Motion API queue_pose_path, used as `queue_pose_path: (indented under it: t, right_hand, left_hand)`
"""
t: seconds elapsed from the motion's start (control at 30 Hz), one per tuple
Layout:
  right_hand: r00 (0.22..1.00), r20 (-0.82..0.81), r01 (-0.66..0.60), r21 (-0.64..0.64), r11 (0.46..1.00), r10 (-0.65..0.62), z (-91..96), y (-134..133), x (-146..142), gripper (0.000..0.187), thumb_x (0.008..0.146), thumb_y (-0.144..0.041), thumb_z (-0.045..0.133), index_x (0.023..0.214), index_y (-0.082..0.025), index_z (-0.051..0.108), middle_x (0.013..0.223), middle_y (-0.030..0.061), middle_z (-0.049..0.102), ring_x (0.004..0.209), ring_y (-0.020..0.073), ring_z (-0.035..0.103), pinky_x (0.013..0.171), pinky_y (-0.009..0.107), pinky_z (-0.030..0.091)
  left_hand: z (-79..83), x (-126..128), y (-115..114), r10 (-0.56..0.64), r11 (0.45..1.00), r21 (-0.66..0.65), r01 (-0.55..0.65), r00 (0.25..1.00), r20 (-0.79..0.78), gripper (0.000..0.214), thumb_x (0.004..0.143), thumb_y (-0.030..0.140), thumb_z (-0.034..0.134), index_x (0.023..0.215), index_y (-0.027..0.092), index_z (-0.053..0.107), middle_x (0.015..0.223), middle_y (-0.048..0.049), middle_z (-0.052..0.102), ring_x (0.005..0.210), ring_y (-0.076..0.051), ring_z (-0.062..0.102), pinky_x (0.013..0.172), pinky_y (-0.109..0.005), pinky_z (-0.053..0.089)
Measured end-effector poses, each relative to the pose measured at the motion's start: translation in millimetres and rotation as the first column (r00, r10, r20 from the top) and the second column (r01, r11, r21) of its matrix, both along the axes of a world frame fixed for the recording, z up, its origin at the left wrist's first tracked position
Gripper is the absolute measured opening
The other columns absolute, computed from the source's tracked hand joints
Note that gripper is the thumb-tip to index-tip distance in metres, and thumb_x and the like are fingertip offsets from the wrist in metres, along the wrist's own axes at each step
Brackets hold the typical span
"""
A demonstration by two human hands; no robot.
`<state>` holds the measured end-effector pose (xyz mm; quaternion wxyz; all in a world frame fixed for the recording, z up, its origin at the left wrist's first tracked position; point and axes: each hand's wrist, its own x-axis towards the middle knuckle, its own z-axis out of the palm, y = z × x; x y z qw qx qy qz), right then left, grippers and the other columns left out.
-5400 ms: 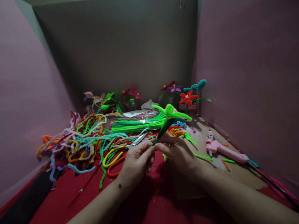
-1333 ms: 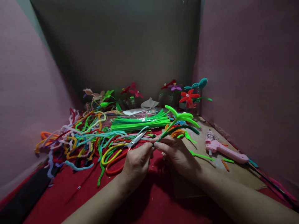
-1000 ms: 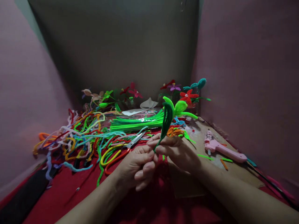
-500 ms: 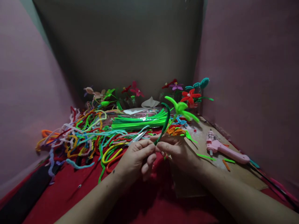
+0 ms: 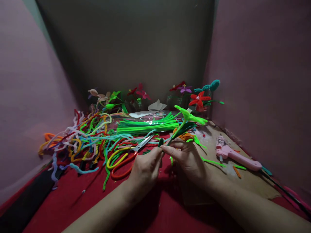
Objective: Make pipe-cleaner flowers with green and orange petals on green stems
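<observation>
A bright green pipe-cleaner flower (image 5: pixel 186 118) with a pale centre leans to the right above my hands. My right hand (image 5: pixel 189 160) is closed, thumb and fingers pinching its stem. A dark green pipe cleaner (image 5: pixel 184 128) runs along the stem, under the bloom, with a short dark end rising between the hands. My left hand (image 5: pixel 147 165) pinches the dark green pipe cleaner beside the right fingertips; its exact grip is partly hidden. Just left of the hands lie scissors (image 5: pixel 144 143) with yellow and red handles, blades apart. Behind them is a bundle of green pipe cleaners (image 5: pixel 148 127) in clear wrap.
A tangle of coloured pipe cleaners (image 5: pixel 82 139) covers the left side. On the right, a pink glue gun (image 5: pixel 239 157) rests on cardboard (image 5: pixel 257 184) among green and orange scraps. Finished flowers, including a red one (image 5: pixel 199 99), stand along the back. Walls rise on both sides.
The dark green pipe cleaner stood upright and curved; now it lies along the flower's stem, pointing right. The bloom has tipped down to the right. My left hand has turned, knuckles up.
</observation>
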<state>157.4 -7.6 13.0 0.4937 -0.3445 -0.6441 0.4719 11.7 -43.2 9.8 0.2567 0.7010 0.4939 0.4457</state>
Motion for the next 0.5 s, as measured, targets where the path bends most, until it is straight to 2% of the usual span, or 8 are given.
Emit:
queue_pose_path:
  t: [0.07, 0.13, 0.17, 0.3, 0.37, 0.4, 0.43, 0.5]
  right_hand:
    - [0.992, -0.081, -0.097, -0.029, 0.995, 0.095, 0.2, -1, -1, 0.019, 0.075, -0.035, 0.061, 0.073, -0.018, 0.069, 0.075, 0.0019, 0.063, 0.081, 0.0181, 0.057, 0.079, 0.032, 0.041]
    - [0.963, -0.195, -0.204, -0.066, 0.977, 0.188, 1.3, -2, 0, 0.016, 0.075, -0.033, 0.061, 0.079, -0.02, 0.07, 0.082, 0.0024, 0.066, 0.09, 0.0195, 0.058, 0.084, 0.034, 0.042]
    - [0.948, -0.227, -0.243, -0.071, 0.967, 0.222, 2.0, -3, 1, 0.014, 0.076, -0.032, 0.061, 0.079, -0.02, 0.07, 0.084, 0.0024, 0.066, 0.093, 0.0197, 0.058, 0.085, 0.034, 0.041]
    - [0.944, -0.145, -0.294, 0.04, 0.955, 0.296, 5.1, -3, 6, 0.023, 0.081, -0.029, 0.056, 0.062, -0.019, 0.065, 0.076, 0.0012, 0.066, 0.091, 0.0177, 0.058, 0.088, 0.032, 0.039]
    - [0.952, -0.094, -0.282, 0.107, 0.954, 0.292, 6.0, -2, 7, 0.026, 0.082, -0.029, 0.055, 0.06, -0.019, 0.064, 0.071, 0.0005, 0.065, 0.083, 0.0161, 0.058, 0.085, 0.031, 0.039]
    - [0.96, -0.076, -0.259, 0.112, 0.959, 0.268, 5.9, -2, 7, 0.026, 0.082, -0.03, 0.055, 0.061, -0.018, 0.064, 0.068, 0.0003, 0.064, 0.079, 0.0155, 0.058, 0.082, 0.03, 0.04]
    - [0.972, -0.059, -0.22, 0.102, 0.97, 0.227, 5.5, -3, 6, 0.026, 0.082, -0.031, 0.055, 0.062, -0.018, 0.064, 0.066, 0.0002, 0.062, 0.074, 0.015, 0.057, 0.078, 0.03, 0.041]
    - [0.992, -0.029, -0.117, 0.065, 0.991, 0.119, 3.3, -3, 4, 0.025, 0.082, -0.034, 0.055, 0.067, -0.017, 0.066, 0.066, 0.0005, 0.061, 0.07, 0.0147, 0.055, 0.072, 0.029, 0.041]
  left_hand:
    - [4.0, -1, 0, -0.055, 0.977, -0.196, 0.085, 0.987, 0.154, 0.018, 0.084, 0.03, 0.047, 0.075, 0.017, 0.056, 0.05, 0.0042, 0.049, 0.037, -0.006, 0.043, 0.038, -0.016, 0.035]
    - [9.8, -2, 1, -0.103, 0.886, -0.379, 0.266, 0.911, 0.4, 0.019, 0.084, 0.032, 0.047, 0.077, 0.016, 0.055, 0.048, 0.0049, 0.05, 0.03, -0.006, 0.04, 0.03, -0.016, 0.034]
    - [12.3, -2, 1, -0.115, 0.83, -0.42, 0.368, 0.849, 0.517, 0.018, 0.084, 0.032, 0.047, 0.078, 0.016, 0.055, 0.046, 0.0057, 0.049, 0.027, -0.005, 0.037, 0.027, -0.016, 0.034]
    - [16.0, -4, 3, -0.15, 0.64, -0.375, 0.67, 0.588, 0.795, 0.013, 0.081, 0.027, 0.051, 0.076, 0.016, 0.055, 0.042, 0.0085, 0.043, 0.022, -0.003, 0.022, 0.021, -0.017, 0.032]
    - [15.4, -3, 3, -0.175, 0.586, -0.36, 0.726, 0.547, 0.818, 0.014, 0.08, 0.029, 0.052, 0.075, 0.016, 0.055, 0.041, 0.0093, 0.04, 0.022, -0.003, 0.019, 0.02, -0.017, 0.03]
    - [14.9, -3, 2, -0.194, 0.594, -0.378, 0.71, 0.582, 0.789, 0.016, 0.081, 0.03, 0.051, 0.075, 0.016, 0.055, 0.041, 0.0089, 0.04, 0.022, -0.003, 0.021, 0.02, -0.018, 0.03]
    - [14.2, -2, 2, -0.209, 0.646, -0.404, 0.647, 0.659, 0.722, 0.019, 0.082, 0.032, 0.049, 0.073, 0.016, 0.055, 0.042, 0.0077, 0.042, 0.023, -0.004, 0.025, 0.023, -0.018, 0.031]
    - [11.6, -1, 1, -0.182, 0.852, -0.366, 0.374, 0.867, 0.463, 0.02, 0.082, 0.032, 0.049, 0.072, 0.016, 0.057, 0.046, 0.0046, 0.047, 0.03, -0.006, 0.038, 0.032, -0.017, 0.036]
